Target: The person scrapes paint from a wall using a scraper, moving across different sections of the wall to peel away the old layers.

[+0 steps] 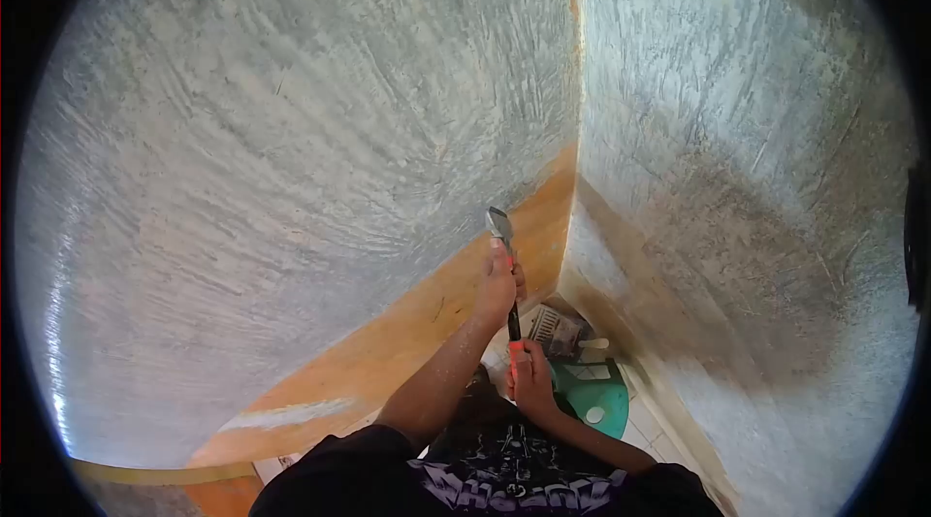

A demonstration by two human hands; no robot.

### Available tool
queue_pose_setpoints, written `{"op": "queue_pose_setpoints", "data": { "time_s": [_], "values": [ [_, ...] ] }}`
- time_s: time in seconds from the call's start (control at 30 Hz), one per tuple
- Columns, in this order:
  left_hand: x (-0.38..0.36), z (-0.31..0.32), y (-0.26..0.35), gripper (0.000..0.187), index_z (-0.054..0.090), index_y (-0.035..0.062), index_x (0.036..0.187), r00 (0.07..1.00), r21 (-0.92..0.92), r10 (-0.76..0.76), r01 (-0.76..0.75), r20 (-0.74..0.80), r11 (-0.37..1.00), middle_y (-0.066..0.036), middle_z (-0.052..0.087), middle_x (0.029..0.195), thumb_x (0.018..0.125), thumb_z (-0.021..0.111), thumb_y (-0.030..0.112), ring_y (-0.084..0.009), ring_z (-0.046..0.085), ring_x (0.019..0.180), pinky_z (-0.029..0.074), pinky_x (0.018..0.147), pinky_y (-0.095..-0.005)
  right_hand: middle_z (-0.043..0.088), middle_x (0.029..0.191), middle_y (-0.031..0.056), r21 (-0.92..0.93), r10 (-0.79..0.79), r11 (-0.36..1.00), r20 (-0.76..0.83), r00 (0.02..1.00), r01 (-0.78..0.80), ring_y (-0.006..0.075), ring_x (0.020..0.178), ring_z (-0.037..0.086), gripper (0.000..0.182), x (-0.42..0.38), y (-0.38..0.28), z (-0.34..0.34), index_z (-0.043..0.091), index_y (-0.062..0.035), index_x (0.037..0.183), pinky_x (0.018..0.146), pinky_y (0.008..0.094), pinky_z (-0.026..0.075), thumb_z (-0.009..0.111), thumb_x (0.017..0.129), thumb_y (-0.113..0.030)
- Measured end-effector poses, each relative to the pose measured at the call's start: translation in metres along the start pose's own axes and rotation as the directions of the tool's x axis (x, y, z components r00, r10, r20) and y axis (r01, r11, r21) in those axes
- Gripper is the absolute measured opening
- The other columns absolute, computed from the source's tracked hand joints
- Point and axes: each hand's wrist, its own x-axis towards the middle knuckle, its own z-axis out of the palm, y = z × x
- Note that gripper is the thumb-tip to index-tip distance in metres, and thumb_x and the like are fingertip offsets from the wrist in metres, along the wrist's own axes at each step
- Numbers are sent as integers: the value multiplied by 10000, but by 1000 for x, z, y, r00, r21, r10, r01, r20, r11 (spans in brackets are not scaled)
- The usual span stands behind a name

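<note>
A: I'm on the head cam remotely. Why are both hands on one tool?

B: Control, I'd guess. From my end, the left grip (499, 292) is closed round the upper part of what looks like a long-handled scraper (514, 321), thumb (497, 247) pointing up towards the blade (499, 222). The right grip (531, 379) is wrapped round the handle lower down, close to the black shirt (465, 459). Spread like that, I reckon the top one steers and the bottom one steadies.

A: Where's the blade, then?

B: By the edge where the rough grey wall (291, 148) meets the orange band (417, 331), just left of the corner (579, 119). Can't tell if it's actually touching.

A: And the stuff below?

B: There's a green plastic piece (613, 403), maybe a stool, right of the lower grip. A dark ribbed tray (556, 331) sits near the corner, probably tucked there to be reachable but not underfoot. Something pale-handled (593, 343) is next to it; too small to name.
</note>
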Motion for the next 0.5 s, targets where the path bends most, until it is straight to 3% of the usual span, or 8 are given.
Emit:
{"op": "queue_pose_setpoints", "data": {
  "time_s": [0.17,0.37,0.5],
  "values": [
    [15,5,8,531,414,123,876,993,103,111,-107,-39,989,38,305,546,1002,309,628,-90,285,412,263,397,-275,456,682,12,86,-72,994,-27,997,74,79,510,435,303,23,7,11,466,-65,1205,434,236,369,432,1046,-320],
    [12,7,8,534,414,130,848,999,69,22,-19,-30,997,40,325,554,1000,313,632,-90,309,410,279,394,-272,453,686,5,77,-60,995,-32,998,62,73,508,426,328,14,8,5,460,-73,1250,418,240,364,435,1049,-331],
    [21,26,4,539,413,133,839,996,123,88,-87,-3,989,45,316,547,993,321,642,-86,313,413,278,393,-271,452,671,5,122,-44,991,-64,997,52,69,501,403,369,23,5,-4,432,-93,1307,418,238,369,464,1044,-350]
  ]
}}
